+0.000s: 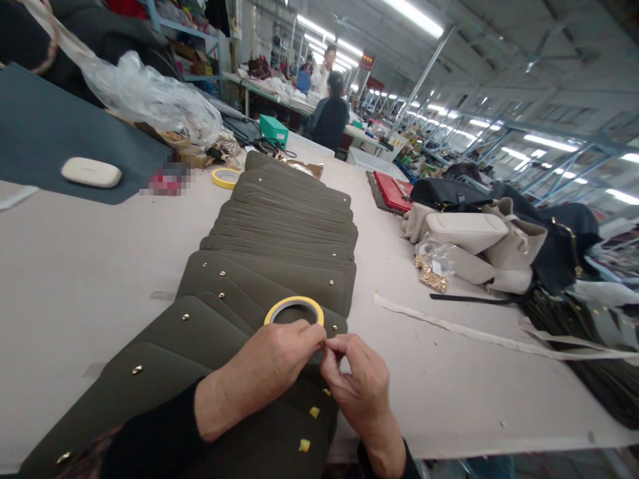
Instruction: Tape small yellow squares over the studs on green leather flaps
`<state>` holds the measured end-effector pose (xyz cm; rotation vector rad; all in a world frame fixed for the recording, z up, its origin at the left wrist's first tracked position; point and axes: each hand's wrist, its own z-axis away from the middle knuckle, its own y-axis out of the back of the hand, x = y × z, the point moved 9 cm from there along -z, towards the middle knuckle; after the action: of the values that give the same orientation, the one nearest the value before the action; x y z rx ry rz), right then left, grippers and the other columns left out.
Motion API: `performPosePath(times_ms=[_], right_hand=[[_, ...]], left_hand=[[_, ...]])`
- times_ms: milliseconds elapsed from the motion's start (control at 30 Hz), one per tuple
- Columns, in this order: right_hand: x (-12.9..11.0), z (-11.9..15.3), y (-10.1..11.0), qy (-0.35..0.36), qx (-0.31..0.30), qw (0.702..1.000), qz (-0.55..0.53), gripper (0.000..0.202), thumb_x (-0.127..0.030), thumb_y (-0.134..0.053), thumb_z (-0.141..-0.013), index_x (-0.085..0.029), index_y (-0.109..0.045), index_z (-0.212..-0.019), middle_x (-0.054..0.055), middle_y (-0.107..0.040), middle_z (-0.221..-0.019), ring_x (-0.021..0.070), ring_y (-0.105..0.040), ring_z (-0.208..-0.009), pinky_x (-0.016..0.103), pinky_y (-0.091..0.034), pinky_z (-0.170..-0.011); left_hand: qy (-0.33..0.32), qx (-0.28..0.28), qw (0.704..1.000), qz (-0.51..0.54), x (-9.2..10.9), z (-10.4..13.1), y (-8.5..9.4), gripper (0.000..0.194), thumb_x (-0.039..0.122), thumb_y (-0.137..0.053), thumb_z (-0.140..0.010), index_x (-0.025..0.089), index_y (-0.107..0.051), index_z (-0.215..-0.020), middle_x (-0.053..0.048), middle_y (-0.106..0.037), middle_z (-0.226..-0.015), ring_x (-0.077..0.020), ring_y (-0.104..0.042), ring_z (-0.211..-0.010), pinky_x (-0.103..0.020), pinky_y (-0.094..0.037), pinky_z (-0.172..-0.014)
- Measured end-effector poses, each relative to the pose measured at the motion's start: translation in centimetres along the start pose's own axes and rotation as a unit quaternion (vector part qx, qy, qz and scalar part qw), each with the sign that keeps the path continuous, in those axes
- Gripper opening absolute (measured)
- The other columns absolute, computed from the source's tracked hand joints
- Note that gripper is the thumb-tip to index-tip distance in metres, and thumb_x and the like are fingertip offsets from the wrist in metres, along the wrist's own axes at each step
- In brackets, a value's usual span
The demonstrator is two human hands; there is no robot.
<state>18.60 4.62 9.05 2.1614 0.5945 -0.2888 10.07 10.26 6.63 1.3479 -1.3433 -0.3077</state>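
My left hand (272, 359) is closed around the near side of a roll of yellow tape (294, 301), which stands tilted above the panels. Thumb and forefinger of my right hand (360, 380) are pinched together, meeting the left fingertips just right of the roll; whatever lies between them is too small to make out. Beneath both hands spreads a long overlapping row of dark olive panels (269, 271) with small gold studs. Little yellow tape pieces (314, 412) stick to the nearest panel, below my hands.
Another yellow tape roll (225, 177) lies at the far left, near a white oval case (91, 172). Beige bags (466, 229), a packet of gold hardware (435, 266) and a pale strip (449, 326) are on the right. Two people are farther back.
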Motion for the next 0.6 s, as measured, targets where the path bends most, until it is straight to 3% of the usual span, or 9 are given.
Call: performPosePath(times_ms=[67, 133, 233, 333, 467, 600], right_hand=[[0.5, 0.1, 0.2, -0.047, 0.018, 0.999, -0.012, 0.014, -0.010, -0.052, -0.081, -0.019, -0.064, -0.081, 0.001, -0.064, -0.067, 0.0130, -0.059, -0.059, 0.024, -0.046, -0.059], [2.1, 0.4, -0.2, -0.147, 0.018, 0.987, -0.069, 0.011, -0.014, -0.055, -0.080, -0.019, -0.064, -0.077, 0.000, -0.064, -0.064, 0.0122, -0.058, -0.055, 0.023, -0.046, -0.056], [5.5, 1.6, -1.6, -0.318, 0.008, 0.929, -0.190, 0.011, -0.025, -0.058, -0.080, -0.018, -0.063, -0.073, -0.001, -0.061, -0.058, 0.0119, -0.056, -0.049, 0.022, -0.046, -0.048], [9.0, 3.3, -2.3, -0.425, 0.023, 0.870, -0.248, 0.020, -0.035, -0.064, -0.076, -0.017, -0.062, -0.069, -0.002, -0.059, -0.052, 0.0120, -0.055, -0.045, 0.022, -0.047, -0.046], [11.9, 4.7, -3.2, -0.470, -0.025, 0.834, -0.287, 0.032, -0.045, -0.072, -0.070, -0.014, -0.066, -0.072, 0.001, -0.062, -0.056, 0.0123, -0.057, -0.048, 0.024, -0.050, -0.047], [11.6, 4.5, -3.6, -0.440, -0.076, 0.852, -0.273, 0.032, -0.046, -0.067, -0.075, -0.014, -0.068, -0.077, 0.001, -0.062, -0.058, 0.0111, -0.055, -0.048, 0.022, -0.047, -0.048]], left_hand=[[-0.003, 0.013, 1.000, -0.019, 0.1, -0.2, 0.2, 0.015, 0.015, -0.040, -0.094, 0.018, -0.054, -0.090, -0.001, -0.058, -0.079, -0.0145, -0.059, -0.072, -0.024, -0.048, -0.065], [-0.021, 0.043, 0.998, -0.041, 0.7, -0.4, 0.6, 0.018, 0.015, -0.038, -0.095, 0.018, -0.053, -0.086, -0.001, -0.056, -0.077, -0.0145, -0.056, -0.068, -0.025, -0.046, -0.061], [-0.064, 0.104, 0.991, -0.053, 2.1, -0.2, 1.3, 0.023, 0.012, -0.036, -0.094, 0.018, -0.050, -0.078, -0.001, -0.054, -0.072, -0.0138, -0.051, -0.062, -0.025, -0.043, -0.057], [-0.085, 0.134, 0.987, -0.040, 2.8, 0.3, 1.2, 0.021, 0.011, -0.038, -0.094, 0.017, -0.050, -0.077, -0.001, -0.054, -0.072, -0.0134, -0.051, -0.064, -0.025, -0.043, -0.061], [-0.031, 0.060, 0.991, -0.116, 1.1, 0.0, -1.3, 0.012, 0.013, -0.046, -0.092, 0.018, -0.052, -0.083, -0.002, -0.058, -0.079, -0.0163, -0.054, -0.070, -0.028, -0.045, -0.063], [-0.005, -0.041, 0.985, -0.168, -0.2, -0.3, -3.8, 0.007, 0.014, -0.054, -0.088, 0.019, -0.052, -0.084, -0.003, -0.059, -0.084, -0.0209, -0.054, -0.075, -0.032, -0.046, -0.062]])
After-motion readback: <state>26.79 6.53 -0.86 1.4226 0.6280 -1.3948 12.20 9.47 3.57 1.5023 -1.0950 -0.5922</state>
